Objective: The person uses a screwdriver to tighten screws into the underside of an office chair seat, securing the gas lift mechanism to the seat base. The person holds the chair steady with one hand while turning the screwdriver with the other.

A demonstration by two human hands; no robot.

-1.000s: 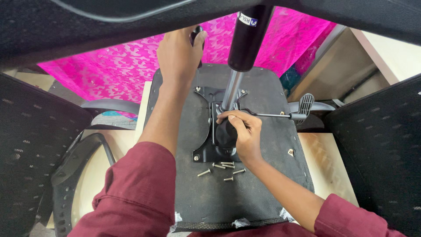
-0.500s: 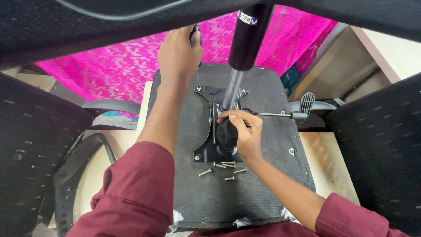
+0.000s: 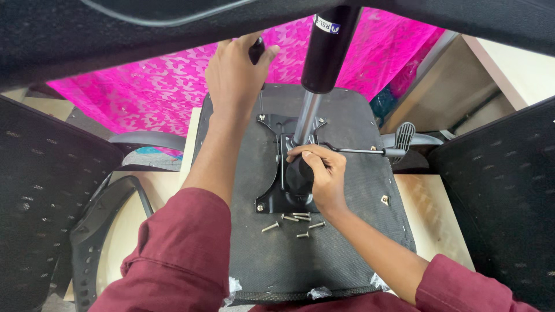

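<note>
1. A person in dark red sleeves leans over an upside-down chair seat that lies on a pale tabletop.
2. The left hand reaches to the far edge of the seat. Its grip is closed around a dark handle there, and this looks like it keeps the seat from sliding.
3. The right hand sits in the middle of the seat, on the black metal plate at the bottom of the gas lift post. Its fingers are curled tight around a round black knob.
4. A thin lever with a flat paddle end sticks out to the right from the same plate.
5. A few loose screws lie on the seat, just beside the plate and near the right wrist. One screw already sits in the plate's near left corner.
6. I think the step in hand is fixing the plate to the seat: the knob is being held or turned.
7. The next move likely calls for picking up one small screw with the fingertips and lining it up with a hole, while the other hand keeps the seat steady.
</note>
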